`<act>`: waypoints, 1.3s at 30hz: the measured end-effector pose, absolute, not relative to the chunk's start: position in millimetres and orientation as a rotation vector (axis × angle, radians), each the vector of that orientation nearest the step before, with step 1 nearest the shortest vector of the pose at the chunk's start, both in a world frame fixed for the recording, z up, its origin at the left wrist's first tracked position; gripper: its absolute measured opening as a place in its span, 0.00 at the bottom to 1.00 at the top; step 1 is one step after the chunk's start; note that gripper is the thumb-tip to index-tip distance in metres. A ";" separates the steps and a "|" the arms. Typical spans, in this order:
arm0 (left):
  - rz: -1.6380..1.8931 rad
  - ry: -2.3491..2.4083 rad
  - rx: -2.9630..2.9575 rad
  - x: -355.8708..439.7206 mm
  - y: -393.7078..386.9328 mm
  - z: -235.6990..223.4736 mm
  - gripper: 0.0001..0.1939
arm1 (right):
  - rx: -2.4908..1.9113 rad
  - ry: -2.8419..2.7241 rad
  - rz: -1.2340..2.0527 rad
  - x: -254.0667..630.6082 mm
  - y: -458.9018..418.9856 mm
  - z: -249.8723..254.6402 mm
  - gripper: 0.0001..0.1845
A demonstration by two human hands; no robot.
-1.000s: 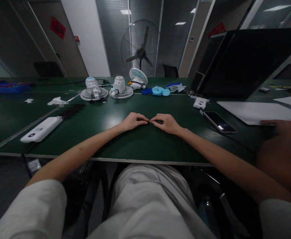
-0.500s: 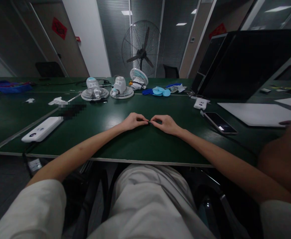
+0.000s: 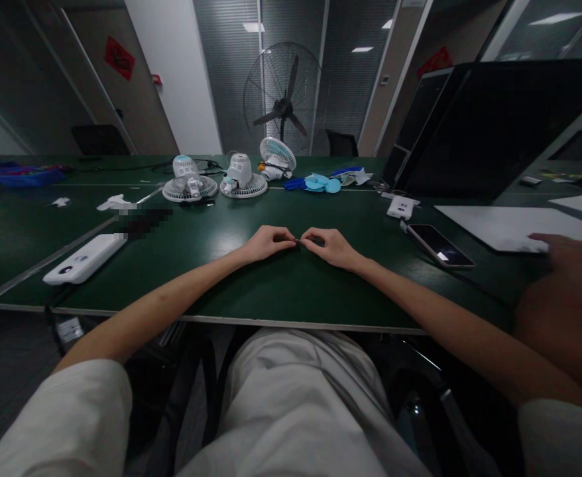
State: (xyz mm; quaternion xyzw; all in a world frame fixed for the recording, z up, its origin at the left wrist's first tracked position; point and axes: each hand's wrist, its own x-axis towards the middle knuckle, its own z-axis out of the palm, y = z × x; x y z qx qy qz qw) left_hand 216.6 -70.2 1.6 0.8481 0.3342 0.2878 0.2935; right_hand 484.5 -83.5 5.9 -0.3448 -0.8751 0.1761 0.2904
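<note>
Both of my hands meet over the middle of the green table (image 3: 271,285), fingertips almost touching. Between them is a tiny thin, light-coloured piece (image 3: 299,241), too small for me to name. My left hand (image 3: 267,243) pinches its one end between thumb and fingers. On the other end, the thumb and fingers of my right hand (image 3: 331,247) are pinched as well. The fingertips hide most of the piece.
Small white fans (image 3: 244,183) stand at the back, beside light-blue fan blades (image 3: 322,183). Right of my hands lie a phone (image 3: 440,245), a white box-like device (image 3: 401,207) and a white sheet (image 3: 514,222). Another person's hand (image 3: 572,278) is there. A white power strip (image 3: 85,258) lies left.
My hands have hardly moved and still pinch the small piece. At the right, the other person's hand has shifted inward over the white sheet's edge.
</note>
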 end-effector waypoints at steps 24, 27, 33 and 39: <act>0.802 0.905 2.268 213.9 -70.4 2.9 0.12 | -0.982 -2.356 0.305 485.2 -87.7 7.6 0.12; 0.778 0.906 2.266 213.9 -70.7 3.4 0.12 | -0.994 -2.367 0.304 485.8 -88.9 8.6 0.11; 0.772 0.880 2.248 213.3 -67.4 1.5 0.15 | -0.959 -2.393 0.274 484.9 -90.3 8.2 0.10; 0.756 0.880 2.200 213.8 -65.8 1.1 0.16 | -0.931 -2.378 0.264 483.8 -87.0 4.5 0.11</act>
